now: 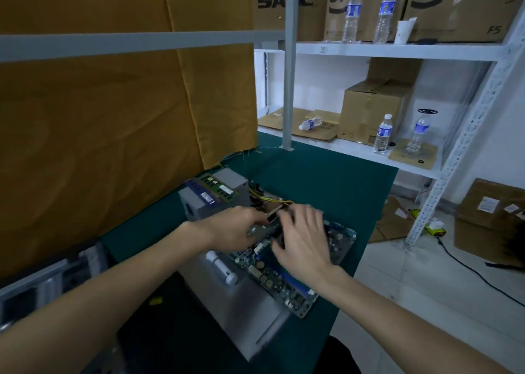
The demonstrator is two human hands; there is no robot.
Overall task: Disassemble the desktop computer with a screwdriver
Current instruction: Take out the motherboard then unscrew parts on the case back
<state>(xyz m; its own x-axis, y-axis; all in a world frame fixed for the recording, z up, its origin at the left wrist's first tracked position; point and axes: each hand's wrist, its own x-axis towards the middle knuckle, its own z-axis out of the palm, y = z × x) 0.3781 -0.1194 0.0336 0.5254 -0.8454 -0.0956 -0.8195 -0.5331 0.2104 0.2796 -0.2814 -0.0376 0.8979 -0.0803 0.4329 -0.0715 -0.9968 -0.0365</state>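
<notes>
From the head view, the disassembly looks well advanced: the motherboard (309, 263) is already out of its chassis and lies on a grey metal case panel (244, 311) on the green tabletop (326, 180), near the picture's centre. At about eleven o'clock from the board a grey power supply (199, 203) stands free, with two RAM sticks (211, 190) laid on its top and its yellow cable bundle (272, 200) trailing toward the hands. At nine o'clock, by the left edge, part of the emptied computer chassis (42, 277) shows, blurred. Both hands meet over the board's far end: the left hand (235, 230) has its grip clenched on a small metal-bracketed part (262, 228), probably an expansion card, though blur leaves its identity uncertain; the right hand (301, 237) lies spread over the same spot, and I cannot tell whether its grip has closed on anything. A white cylindrical tool (221, 267), possibly the screwdriver, rests unused on the panel at seven o'clock from the hands. What seems left is freeing this part and stripping whatever remains on the board.
</notes>
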